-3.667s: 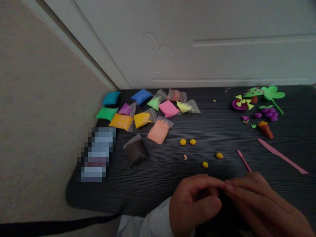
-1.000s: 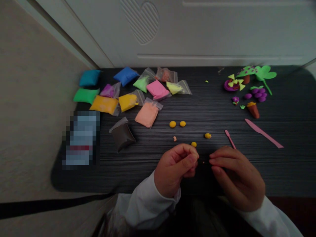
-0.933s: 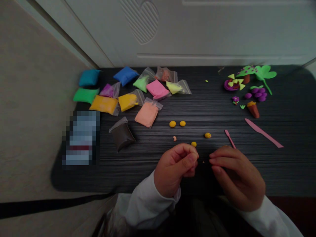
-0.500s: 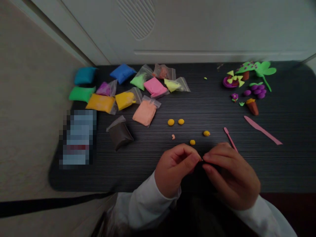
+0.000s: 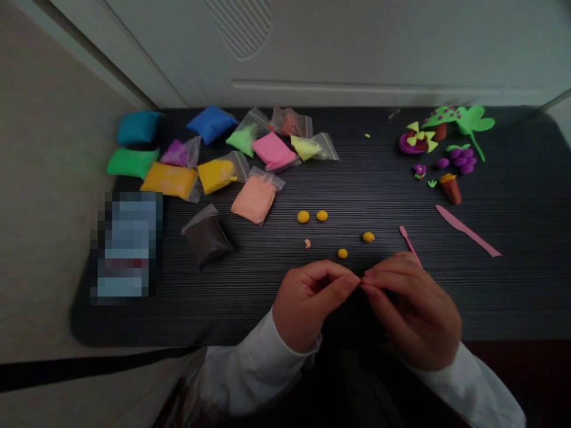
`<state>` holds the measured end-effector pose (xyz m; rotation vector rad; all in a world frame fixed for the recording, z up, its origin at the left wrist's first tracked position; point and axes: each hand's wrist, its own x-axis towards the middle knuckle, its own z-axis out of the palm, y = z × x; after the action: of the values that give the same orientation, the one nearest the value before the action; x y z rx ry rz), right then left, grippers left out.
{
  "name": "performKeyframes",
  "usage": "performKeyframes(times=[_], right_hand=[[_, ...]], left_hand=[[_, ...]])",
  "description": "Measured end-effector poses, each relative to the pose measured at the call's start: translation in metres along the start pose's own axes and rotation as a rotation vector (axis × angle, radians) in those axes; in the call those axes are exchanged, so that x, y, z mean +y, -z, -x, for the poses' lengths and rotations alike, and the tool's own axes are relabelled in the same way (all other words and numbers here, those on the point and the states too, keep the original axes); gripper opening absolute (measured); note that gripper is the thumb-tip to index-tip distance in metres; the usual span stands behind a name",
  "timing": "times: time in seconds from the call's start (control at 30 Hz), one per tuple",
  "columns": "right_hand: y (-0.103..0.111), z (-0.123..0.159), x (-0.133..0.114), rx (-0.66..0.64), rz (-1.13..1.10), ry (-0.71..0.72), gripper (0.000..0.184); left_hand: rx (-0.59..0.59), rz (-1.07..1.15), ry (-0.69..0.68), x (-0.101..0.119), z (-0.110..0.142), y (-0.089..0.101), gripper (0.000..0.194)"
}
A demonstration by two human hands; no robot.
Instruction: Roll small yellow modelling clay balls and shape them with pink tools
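Note:
Above the table's near part, my left hand and my right hand meet fingertip to fingertip, each in a pinch. Whatever lies between the fingertips is too small and hidden to name. Just beyond them sit a yellow clay ball and a speckled yellow clay ball. Farther left, two more yellow balls lie side by side, with a small curled peach clay piece below. Beside my right hand a small pink modelling tool is partly covered by the fingers.
Bags of coloured clay spread over the table's left half, with a pixelated phone-like slab at the left edge. A pink plastic knife lies right, below finished clay figures. A pale panel stands behind the table.
My right fingertips have closed in against the left ones, and the small gap between them is gone. The whole view has shifted slightly; the things on the table stay in place.

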<state>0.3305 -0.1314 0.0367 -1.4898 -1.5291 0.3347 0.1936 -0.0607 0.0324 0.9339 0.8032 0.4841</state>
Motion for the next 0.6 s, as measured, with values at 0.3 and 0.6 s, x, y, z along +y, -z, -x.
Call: performKeyframes(times=[0.3, 0.6], right_hand=[[0.0003, -0.0013, -0.0009, -0.012, -0.032, 0.0, 0.024], [0.0009, 0.0006, 0.0009, -0.027, -0.004, 0.0, 0.022]], left_hand=[[-0.004, -0.027, 0.007, 0.0011, -0.0011, 0.0001, 0.018], [0.017, -0.048, 0.011, 0.0016, -0.0022, -0.0012, 0.017]])
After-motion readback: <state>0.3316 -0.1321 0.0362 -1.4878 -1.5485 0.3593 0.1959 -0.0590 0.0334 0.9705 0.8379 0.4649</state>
